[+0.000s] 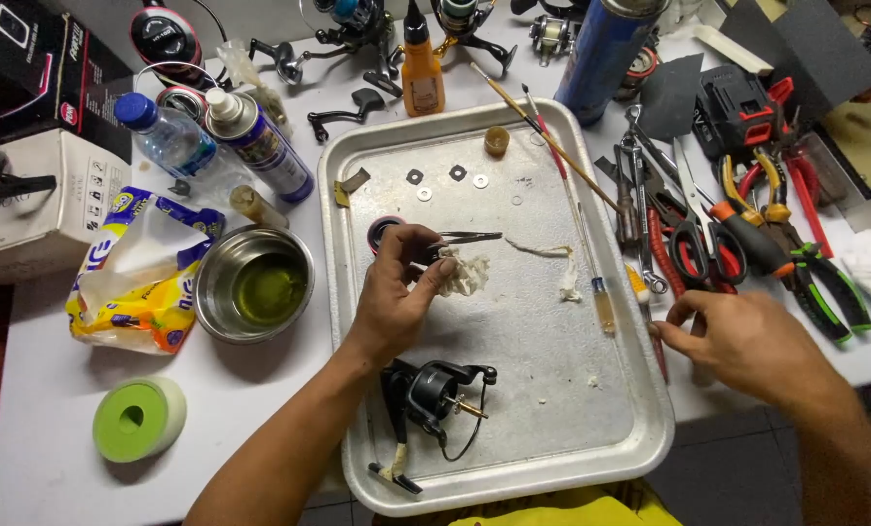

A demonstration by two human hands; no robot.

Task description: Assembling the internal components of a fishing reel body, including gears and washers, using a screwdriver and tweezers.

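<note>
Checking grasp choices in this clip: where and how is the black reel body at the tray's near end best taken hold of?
Grip the reel body around its rounded housing, coming from above. It lies flat on the tray with a thin brass shaft and bail wire jutting right, so fingers should likely avoid those and close on the bulky middle.

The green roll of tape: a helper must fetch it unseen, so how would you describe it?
Start at the big metal tray mid-table and go to the round steel bowl holding yellowish liquid on its left. Nearer the table's front edge lies a white roll with a lime-green face and small centre hole, standing alone.
</note>
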